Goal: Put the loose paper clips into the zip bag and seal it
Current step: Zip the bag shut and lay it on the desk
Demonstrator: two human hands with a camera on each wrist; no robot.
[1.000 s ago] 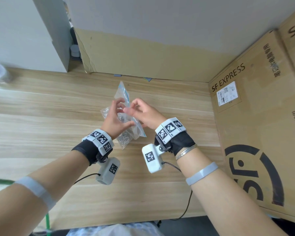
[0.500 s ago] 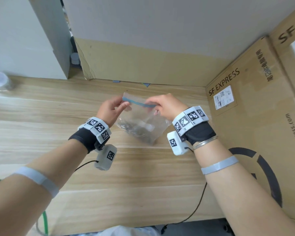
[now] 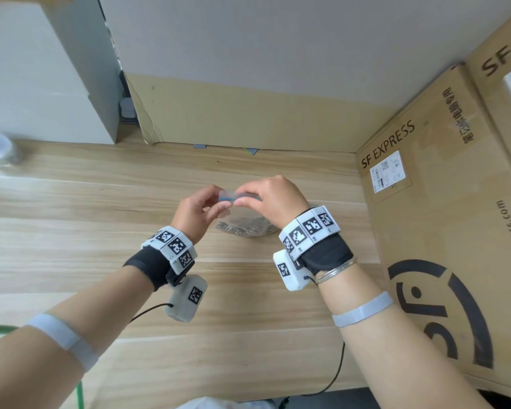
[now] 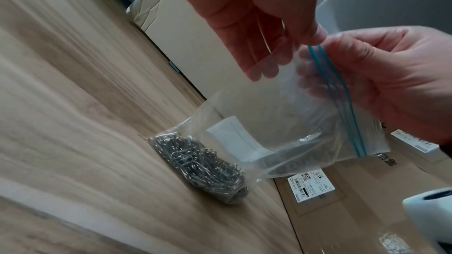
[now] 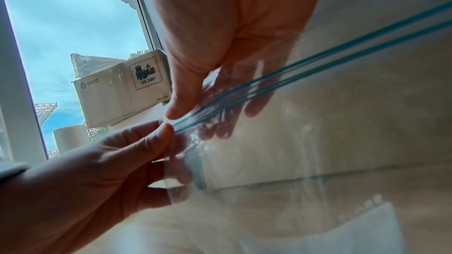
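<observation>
Our left hand [image 3: 196, 211] pinches one end of the blue zip strip [image 4: 337, 92] at the top of the clear plastic zip bag [image 4: 276, 123]. Our thumb is on one side and our fingers are on the other. Our right hand [image 3: 273, 200] pinches the same strip right next to it, thumb in front and fingers [image 5: 229, 123] behind the plastic. The two hands almost touch at the strip. We cannot tell how much of the strip is pressed closed.

The bag hangs down from our hands, and its bottom rests on the light wooden table [image 3: 71, 219]. It sits between our two wrists, a little nearer the right one. The shiny silver paper clips [image 4: 198, 167] lie in a heap inside the bottom of the bag. A white label patch [image 4: 234, 138] shows on the bag above the heap.

A big brown cardboard box [image 3: 443, 219] with "SF EXPRESS" on it stands on the right of the table. A white "PICO" box [image 5: 122, 88] sits by the window.
</observation>
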